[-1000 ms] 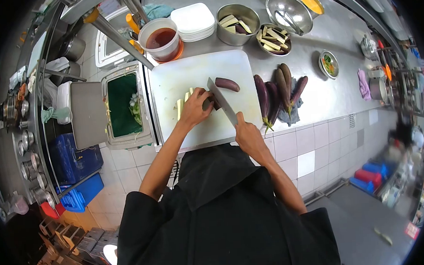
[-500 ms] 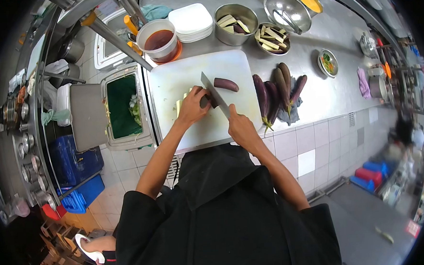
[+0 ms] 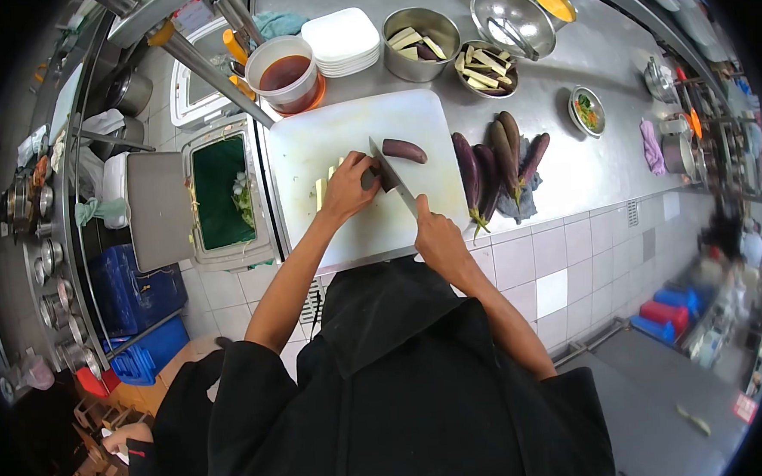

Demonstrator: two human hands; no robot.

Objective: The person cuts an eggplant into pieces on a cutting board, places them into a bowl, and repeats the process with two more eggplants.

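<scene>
My right hand (image 3: 440, 239) is closed round the handle of the knife (image 3: 403, 187), its blade slanting away over the cutting board (image 3: 418, 115). My left hand (image 3: 350, 188) is partly closed, fingers curled over an eggplant piece (image 3: 387, 180) beside the blade; I can't tell how hard they press.

I'd expect that piece to be light and fairly firm, but spongy inside, with slick skin that could roll. I'd pin it from above with tucked fingertips, well back from the edge, pressing lightly to avoid bruising it. The knife I'd treat as stiff and hold by the handle only.

Just beyond the blade lies a cut length (image 3: 404, 151), best taken round its middle. Pale strips (image 3: 321, 193) sit left of my left hand, likely softer and easier to snap. Right of the board, whole eggplants (image 3: 504, 154) rest on the tabletop (image 3: 584, 176), partly over a cloth (image 3: 529, 203); I'd lift each round its thick body.
</scene>
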